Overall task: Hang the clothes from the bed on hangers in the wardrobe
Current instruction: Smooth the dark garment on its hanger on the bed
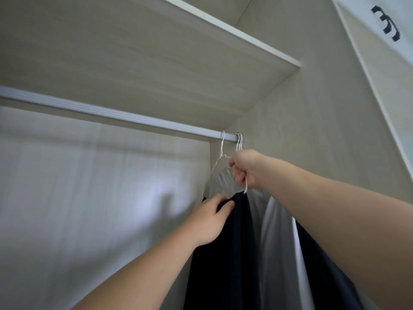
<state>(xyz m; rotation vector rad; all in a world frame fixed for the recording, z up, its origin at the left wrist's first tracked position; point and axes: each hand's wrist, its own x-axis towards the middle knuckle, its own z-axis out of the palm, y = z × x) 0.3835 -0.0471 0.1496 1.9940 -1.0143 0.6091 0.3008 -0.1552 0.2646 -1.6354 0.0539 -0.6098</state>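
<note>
Both bare arms reach upward. The left forearm enters from 7 o'clock and runs toward 1 o'clock; the left hand (210, 220) shows its back, fingers and thumb pinching the top edge of the dark garment (223, 253). The right forearm comes in from 4 o'clock toward 10 o'clock; the right hand (243, 170), at 1 o'clock of the left, is fisted round the white hanger (246, 186)

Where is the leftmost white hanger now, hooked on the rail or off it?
Hooked on. The leftmost white hanger curves over the rail; the right hand grips white wire just below.
</note>
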